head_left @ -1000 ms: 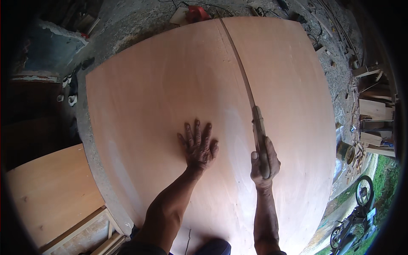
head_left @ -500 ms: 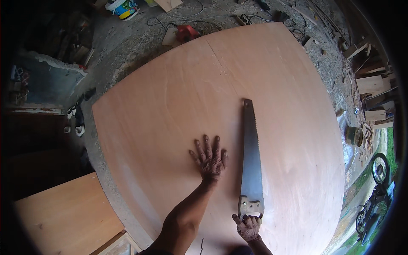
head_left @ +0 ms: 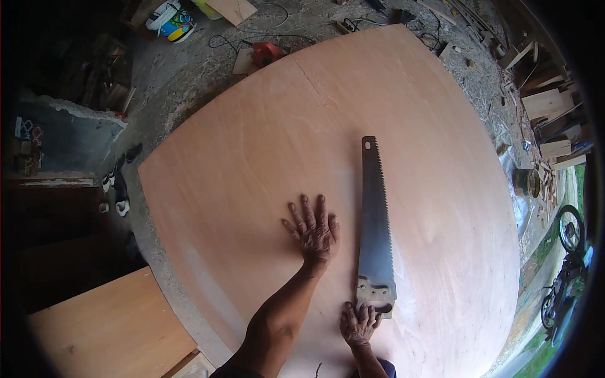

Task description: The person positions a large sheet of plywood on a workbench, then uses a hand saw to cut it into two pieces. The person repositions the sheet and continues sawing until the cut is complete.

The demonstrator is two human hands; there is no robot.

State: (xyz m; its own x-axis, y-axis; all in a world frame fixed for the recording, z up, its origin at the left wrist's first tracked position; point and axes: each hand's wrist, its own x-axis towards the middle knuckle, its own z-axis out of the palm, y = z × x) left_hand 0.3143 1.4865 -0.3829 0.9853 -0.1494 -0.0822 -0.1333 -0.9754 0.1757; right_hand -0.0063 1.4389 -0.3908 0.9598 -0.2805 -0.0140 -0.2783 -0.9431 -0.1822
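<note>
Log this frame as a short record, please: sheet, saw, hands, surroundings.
Sheet: broad, pinkish-brown, wood-grained
Saw: broad side up over the sheet, teeth rightward, handle toward the person
Left hand: palm down on the sheet, fingers spread
Right hand: fingers at the saw's handle; grip unclear
Surroundings: red object past the far edge; motorbike at far right

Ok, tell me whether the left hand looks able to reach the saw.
Likely yes: the left hand lies spread on the wooden sheet beside the saw, with only bare sheet between them.
</note>
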